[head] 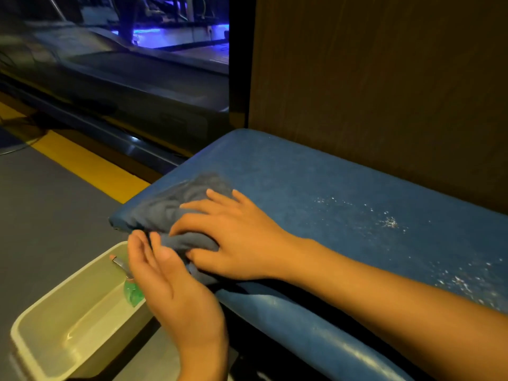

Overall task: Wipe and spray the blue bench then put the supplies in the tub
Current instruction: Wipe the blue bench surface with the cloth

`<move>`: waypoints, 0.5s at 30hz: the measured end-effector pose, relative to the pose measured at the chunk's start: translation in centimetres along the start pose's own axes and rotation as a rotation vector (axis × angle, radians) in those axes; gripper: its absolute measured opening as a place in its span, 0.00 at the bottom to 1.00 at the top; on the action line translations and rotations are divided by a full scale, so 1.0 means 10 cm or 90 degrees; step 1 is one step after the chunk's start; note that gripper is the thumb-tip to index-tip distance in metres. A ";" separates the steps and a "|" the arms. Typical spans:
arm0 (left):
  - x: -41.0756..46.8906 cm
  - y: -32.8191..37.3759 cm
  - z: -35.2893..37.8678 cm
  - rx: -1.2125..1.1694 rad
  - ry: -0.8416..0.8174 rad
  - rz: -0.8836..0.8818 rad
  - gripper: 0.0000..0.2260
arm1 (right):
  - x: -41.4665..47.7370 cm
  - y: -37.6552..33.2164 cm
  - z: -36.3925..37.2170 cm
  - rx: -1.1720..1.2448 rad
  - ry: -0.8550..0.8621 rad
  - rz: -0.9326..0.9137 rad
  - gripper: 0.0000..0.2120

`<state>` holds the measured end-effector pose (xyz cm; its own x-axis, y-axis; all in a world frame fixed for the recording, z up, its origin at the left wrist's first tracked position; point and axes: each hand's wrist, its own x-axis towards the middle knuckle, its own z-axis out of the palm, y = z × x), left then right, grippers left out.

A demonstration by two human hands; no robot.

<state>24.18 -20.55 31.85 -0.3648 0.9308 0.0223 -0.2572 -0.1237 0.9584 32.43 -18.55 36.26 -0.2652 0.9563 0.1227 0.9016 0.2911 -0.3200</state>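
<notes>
Wipe at seat (pixel 302 188) end, cloth (pixel 170 207) under right hand (pixel 239 240).
I'd press with a flat right palm, fingers spread and not clenched, and sweep the specks (pixel 390 222) left into the left hand (pixel 167 284), cupped, holding nothing, over the bin (pixel 82 312). Cloth lies bunched at the seat's left end, beneath the right fingers and just beside the left fingertips.

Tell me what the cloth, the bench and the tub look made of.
Cloth: soft matte fabric, perhaps microfibre; it bunches into folds under the right hand. Bench: probably vinyl or moulded plastic, slightly glossy; rounded edges catch highlights. Tub: hard beige plastic, smooth and shiny; a light streak reflects off its floor.
</notes>
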 end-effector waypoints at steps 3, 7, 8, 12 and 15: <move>-0.19 -0.07 0.01 0.019 -0.032 -0.011 0.22 | -0.16 0.12 -0.03 0.005 -0.030 -0.025 0.17; -0.27 -0.19 -0.04 0.152 -0.124 0.068 0.29 | -0.22 0.42 -0.18 -0.017 -0.029 0.020 0.19; -0.30 -0.21 -0.05 0.188 -0.145 0.094 0.27 | -0.23 0.52 -0.24 -0.022 -0.016 0.053 0.20; -0.45 -0.30 -0.04 0.284 -0.171 0.244 0.26 | -0.26 0.93 -0.44 -0.042 0.018 0.189 0.20; -0.44 -0.37 -0.04 0.311 -0.169 0.263 0.25 | -0.24 1.20 -0.55 -0.033 0.050 0.270 0.17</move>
<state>26.39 -24.28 28.11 -0.0979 0.9012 0.4223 0.3111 -0.3754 0.8731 45.73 -17.52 37.29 0.1573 0.9856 0.0627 0.9416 -0.1305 -0.3104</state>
